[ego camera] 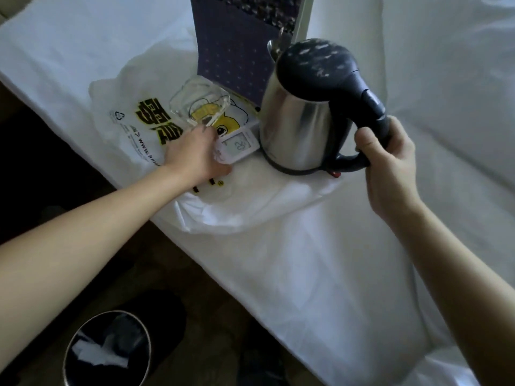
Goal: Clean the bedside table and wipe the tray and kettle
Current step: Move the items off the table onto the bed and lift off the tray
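Note:
A stainless steel kettle with a black lid and black handle stands upright on the white bed sheet, right of centre. My right hand is closed around the lower part of its handle. To the left, a clear glass ashtray lies on a white plastic bag printed in yellow and black. My left hand reaches over the bag, its fingertips curled on the ashtray's near rim. No tray or bedside table is in view.
A small white digital display lies between my left hand and the kettle. A purple dotted panel stands upright behind them. A round bin holding white paper sits on the dark floor at the lower left, beside the bed's edge.

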`<action>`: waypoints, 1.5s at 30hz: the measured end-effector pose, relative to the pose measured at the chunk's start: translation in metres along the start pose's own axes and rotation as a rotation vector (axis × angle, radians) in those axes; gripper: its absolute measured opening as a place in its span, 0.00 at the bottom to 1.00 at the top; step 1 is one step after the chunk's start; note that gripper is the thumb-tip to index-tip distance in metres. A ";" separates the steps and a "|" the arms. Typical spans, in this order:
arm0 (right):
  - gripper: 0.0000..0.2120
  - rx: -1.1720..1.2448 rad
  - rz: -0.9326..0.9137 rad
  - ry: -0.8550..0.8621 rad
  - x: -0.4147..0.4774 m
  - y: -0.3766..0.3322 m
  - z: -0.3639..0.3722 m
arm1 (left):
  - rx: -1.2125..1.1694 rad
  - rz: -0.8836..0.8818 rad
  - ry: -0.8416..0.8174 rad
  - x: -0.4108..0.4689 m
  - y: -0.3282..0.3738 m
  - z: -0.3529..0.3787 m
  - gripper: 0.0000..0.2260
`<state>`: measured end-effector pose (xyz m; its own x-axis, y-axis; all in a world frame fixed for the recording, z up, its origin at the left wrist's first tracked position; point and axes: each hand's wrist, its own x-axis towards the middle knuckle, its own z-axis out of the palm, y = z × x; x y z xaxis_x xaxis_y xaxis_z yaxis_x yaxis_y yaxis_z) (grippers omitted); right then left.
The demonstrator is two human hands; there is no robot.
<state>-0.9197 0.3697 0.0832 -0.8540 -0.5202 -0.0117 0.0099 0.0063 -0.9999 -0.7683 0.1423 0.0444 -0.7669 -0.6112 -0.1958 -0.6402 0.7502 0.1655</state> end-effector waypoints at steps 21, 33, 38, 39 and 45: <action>0.18 -0.823 -0.424 -0.040 -0.085 -0.003 0.026 | 0.064 0.339 -0.033 -0.095 -0.022 -0.027 0.22; 0.20 -1.114 -0.650 -0.822 -0.222 0.033 0.214 | 0.096 0.307 -0.100 -0.281 -0.188 -0.002 0.25; 0.22 -1.089 -0.747 -1.014 -0.290 0.026 0.310 | 0.037 0.111 -0.129 -0.376 -0.284 0.000 0.23; 0.22 -1.091 -0.767 -1.051 -0.303 0.026 0.331 | 0.036 0.062 -0.116 -0.395 -0.303 -0.001 0.24; 0.24 -1.053 -0.921 -1.225 -0.376 0.020 0.461 | 0.052 -0.156 -0.074 -0.498 -0.423 -0.017 0.25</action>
<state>-0.3590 0.1719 0.0670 0.4074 -0.9132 -0.0059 -0.8764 -0.3891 -0.2838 -0.1164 0.1247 0.0883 -0.6515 -0.7026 -0.2863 -0.7466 0.6608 0.0775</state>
